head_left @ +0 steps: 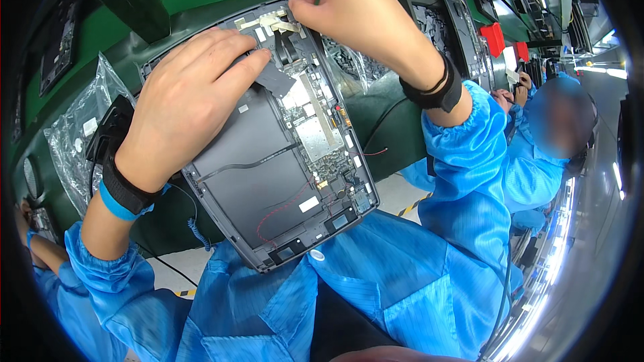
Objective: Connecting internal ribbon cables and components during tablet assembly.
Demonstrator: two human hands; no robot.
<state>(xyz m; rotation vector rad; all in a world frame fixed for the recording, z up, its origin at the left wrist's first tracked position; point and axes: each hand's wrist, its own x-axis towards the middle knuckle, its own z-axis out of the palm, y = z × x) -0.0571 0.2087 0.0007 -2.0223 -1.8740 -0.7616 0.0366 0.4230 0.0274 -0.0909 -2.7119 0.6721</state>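
Colours at the bench: the casing [231,144], matt dark grey; along its right edge, a circuit board [320,139] in silver and dark grey. Across the casing, a black ribbon cable [251,164]; toward its lower edge, a red wire [267,216] with a dashed look and a white label [308,204]. Near its top edge, cream tape [272,21]. Table [386,124], dark green. Smock [463,154], bright blue, finely lined; wristbands [437,92], black. Beyond, a red bin [493,39]; below, yellow-and-black striped floor tape [412,206].
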